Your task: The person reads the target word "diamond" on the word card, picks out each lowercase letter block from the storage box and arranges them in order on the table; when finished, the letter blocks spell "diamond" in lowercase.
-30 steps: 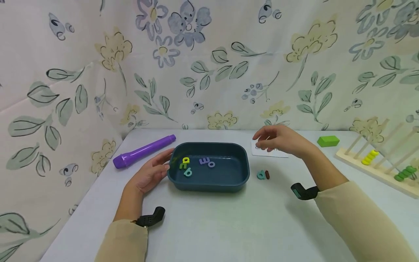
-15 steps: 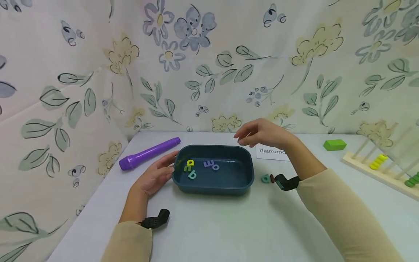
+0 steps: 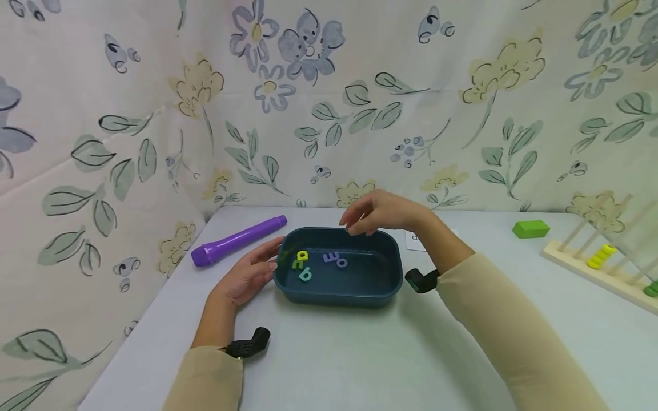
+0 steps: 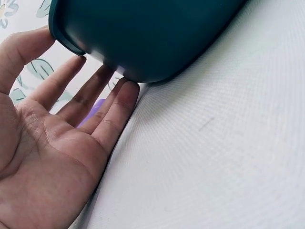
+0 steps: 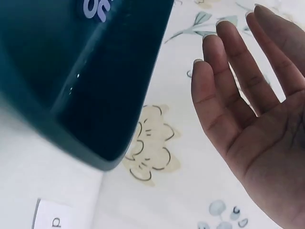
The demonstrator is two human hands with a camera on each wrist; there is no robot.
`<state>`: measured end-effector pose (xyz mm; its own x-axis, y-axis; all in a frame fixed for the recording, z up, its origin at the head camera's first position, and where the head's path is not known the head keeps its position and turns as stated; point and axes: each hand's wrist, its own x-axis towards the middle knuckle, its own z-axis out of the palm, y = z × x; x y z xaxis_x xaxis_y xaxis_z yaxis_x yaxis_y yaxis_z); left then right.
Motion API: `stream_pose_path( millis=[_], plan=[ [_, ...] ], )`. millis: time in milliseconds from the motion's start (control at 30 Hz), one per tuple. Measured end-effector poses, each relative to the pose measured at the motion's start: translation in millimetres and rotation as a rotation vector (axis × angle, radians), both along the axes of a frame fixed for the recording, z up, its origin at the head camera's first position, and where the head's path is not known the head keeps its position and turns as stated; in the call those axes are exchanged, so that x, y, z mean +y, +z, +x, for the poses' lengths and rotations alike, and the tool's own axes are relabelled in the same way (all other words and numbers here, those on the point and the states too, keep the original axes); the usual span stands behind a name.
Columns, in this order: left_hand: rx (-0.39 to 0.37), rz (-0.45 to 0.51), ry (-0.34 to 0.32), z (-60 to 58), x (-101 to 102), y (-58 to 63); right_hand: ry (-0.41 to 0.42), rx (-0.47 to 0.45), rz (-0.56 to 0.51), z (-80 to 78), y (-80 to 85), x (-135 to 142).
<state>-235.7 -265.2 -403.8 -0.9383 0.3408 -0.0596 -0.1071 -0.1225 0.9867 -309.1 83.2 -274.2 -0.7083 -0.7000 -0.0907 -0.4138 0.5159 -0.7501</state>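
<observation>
A dark teal plastic tub [image 3: 339, 298] stands mid-table. In it lie a yellow letter [image 3: 302, 256], a green letter [image 3: 297, 265], a turquoise letter [image 3: 305, 274], a purple "m" [image 3: 331, 257] and a purple "o" [image 3: 341, 263]. My left hand [image 3: 249, 274] steadies the tub's left end; in the left wrist view its fairly straight fingertips touch the outer wall [image 4: 143, 38], thumb at the rim. My right hand [image 3: 385, 210] hovers over the far rim, holding nothing, fingers loosely extended in the right wrist view.
Behind my left hand lies a purple toy microphone [image 3: 239, 241]. A white word card [image 3: 415, 242] is partly covered by my right forearm. Farther right are a green block [image 3: 531, 229] and a wooden bead abacus [image 3: 586, 260]. Floral cloth [image 3: 308, 142] hangs behind the table.
My right hand has moved left from over the word card to the tub's far rim. Its arm now hides the turquoise and brown letters beside the tub. My left hand stays at the tub.
</observation>
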Motion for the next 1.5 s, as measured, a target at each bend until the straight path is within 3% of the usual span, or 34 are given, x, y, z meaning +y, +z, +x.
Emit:
stream_pose_path(
  millis=[300, 833, 1100, 1500],
  plan=[
    [-0.012, 0.011, 0.013, 0.1, 1, -1.9, 0.014, -0.041, 0.072, -9.5, 1.3, -25],
    [-0.016, 0.001, 0.008, -1.4, 1, 1.1, 0.080, -0.058, 0.154, -20.2, -11.1, -61],
    [-0.012, 0.006, -0.003, -1.8, -2, 1.0, 0.166, -0.052, 0.154, -27.8, -24.1, -83],
    [-0.020, 0.010, -0.007, -3.1, -1, 1.6, 0.146, -0.084, 0.182, -28.9, -46.3, -102]
  ],
)
